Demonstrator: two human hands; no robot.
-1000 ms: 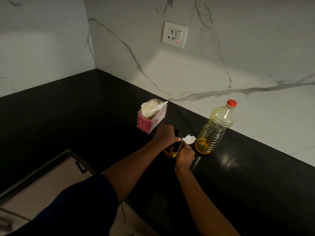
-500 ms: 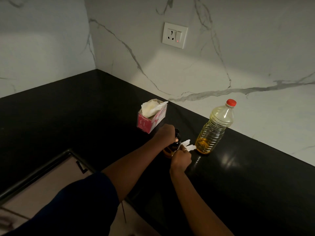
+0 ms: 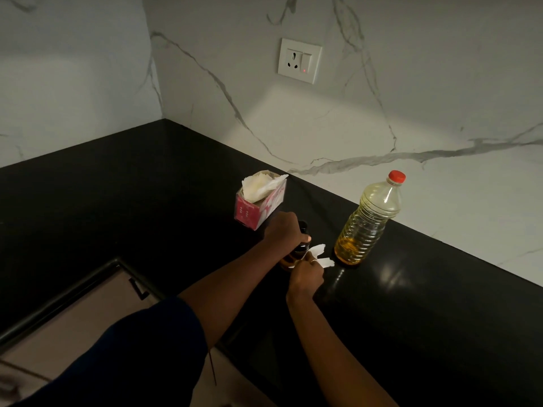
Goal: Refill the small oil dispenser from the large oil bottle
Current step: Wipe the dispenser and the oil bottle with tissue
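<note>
Gripping dispenser (image 3: 302, 248), pinching tissue (image 3: 319, 249)

No text is legible; the pink tissue box (image 3: 258, 207) carries print too blurred to read.

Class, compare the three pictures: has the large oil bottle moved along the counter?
No. The large oil bottle stands at the same spot, equally far right of the tissue box and below the same grey marble vein.

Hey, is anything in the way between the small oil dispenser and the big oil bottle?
Only the white tissue pinched in the right hand sits in the gap between small dispenser and large oil bottle. The left hand grips the dispenser's top.
</note>
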